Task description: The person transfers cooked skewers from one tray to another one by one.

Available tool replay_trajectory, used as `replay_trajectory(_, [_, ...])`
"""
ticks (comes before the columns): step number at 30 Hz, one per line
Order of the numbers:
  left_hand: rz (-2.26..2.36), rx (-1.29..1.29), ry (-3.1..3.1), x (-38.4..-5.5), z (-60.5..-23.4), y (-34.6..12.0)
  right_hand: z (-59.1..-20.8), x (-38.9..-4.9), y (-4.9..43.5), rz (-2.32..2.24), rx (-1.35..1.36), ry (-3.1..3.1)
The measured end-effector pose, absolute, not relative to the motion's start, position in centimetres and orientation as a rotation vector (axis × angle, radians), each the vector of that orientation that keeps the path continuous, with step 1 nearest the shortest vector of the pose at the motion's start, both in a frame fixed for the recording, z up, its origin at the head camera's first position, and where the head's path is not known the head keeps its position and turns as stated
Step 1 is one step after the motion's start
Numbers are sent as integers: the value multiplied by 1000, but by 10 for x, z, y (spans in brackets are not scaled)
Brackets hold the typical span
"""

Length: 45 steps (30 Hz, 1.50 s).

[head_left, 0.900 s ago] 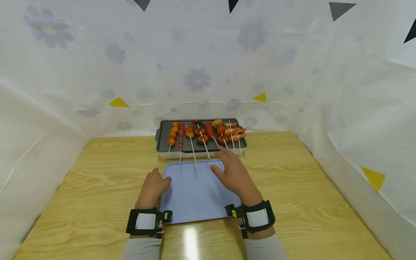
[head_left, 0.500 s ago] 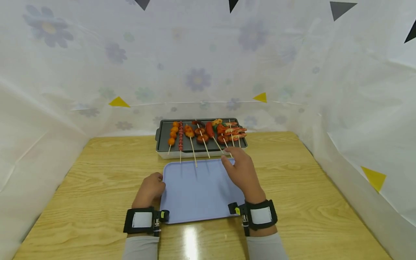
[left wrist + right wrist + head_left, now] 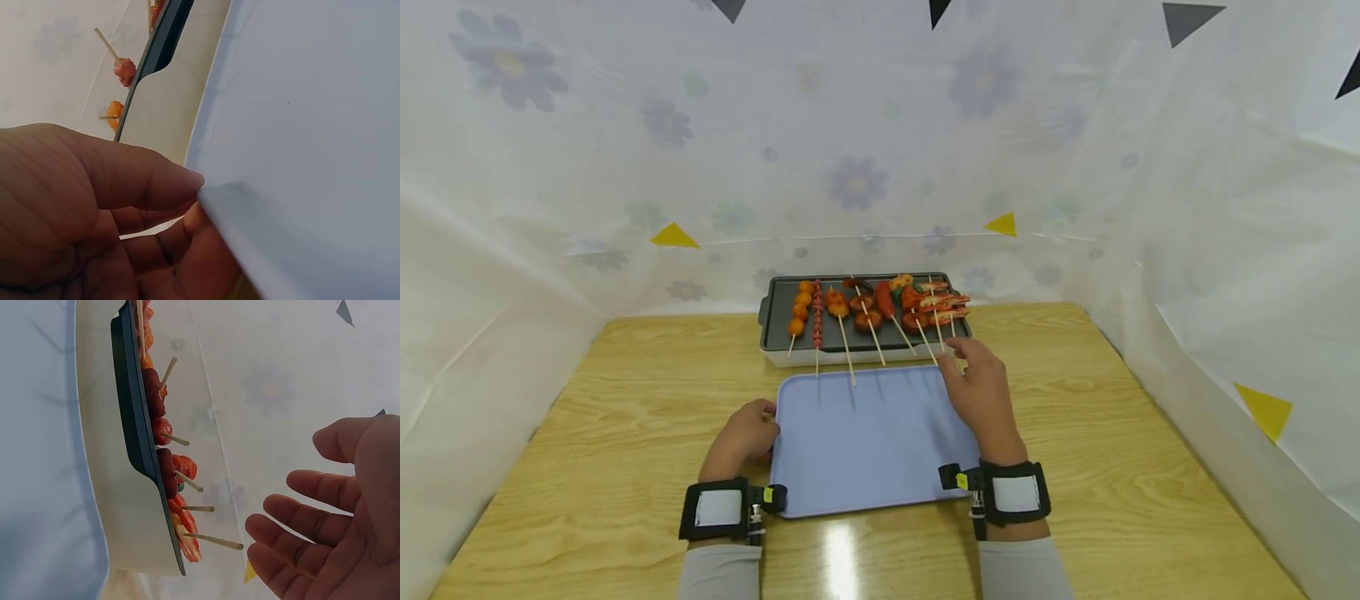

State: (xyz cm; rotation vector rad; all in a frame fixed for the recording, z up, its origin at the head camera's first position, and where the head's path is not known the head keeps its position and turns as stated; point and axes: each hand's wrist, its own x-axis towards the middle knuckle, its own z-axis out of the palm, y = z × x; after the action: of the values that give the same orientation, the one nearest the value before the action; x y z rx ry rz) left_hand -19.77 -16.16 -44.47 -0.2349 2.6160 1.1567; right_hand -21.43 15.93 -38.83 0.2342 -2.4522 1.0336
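Observation:
My left hand (image 3: 745, 433) is at the left rim of a pale blue tray (image 3: 865, 450). In the left wrist view its thumb (image 3: 156, 178) presses on the tray's corner while the other fingers curl beneath. Over the tray's far right corner hovers my right hand (image 3: 985, 392), fingers loosely bent, holding nothing. It is nearest the sticks of the shrimp skewers (image 3: 943, 304), apart from them in the right wrist view. Behind the tray stands a dark grill plate (image 3: 782, 308) on a white base, bearing several skewers, among them orange balls (image 3: 800, 308) and a red sausage (image 3: 884, 300).
Both stand on a wood-grain table (image 3: 625, 417). White floral sheeting (image 3: 865, 125) encloses the back and sides, with yellow triangles (image 3: 675, 236) hanging on it. Skewer sticks jut past the grill's front edge, some over the tray's far rim (image 3: 820, 375).
My right hand has moved to the right, from near the middle skewer sticks to the tray's far right corner. My left thumb has come down onto the tray's left rim. The skewers stay put.

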Motion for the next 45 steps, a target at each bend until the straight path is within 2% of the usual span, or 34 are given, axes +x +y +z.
replay_trajectory(21, [1190,-244,2597,-198,-448,-161,-400,-224,172,1039,143,-2527])
replay_trajectory(28, [1196,-273,2607,-202,-448,-159,-393,-240,183,1118,31,-2606])
replay_trajectory(45, [1221,-270,2599,-200,-447,-159,-393,-276,195,1112,49,-2869])
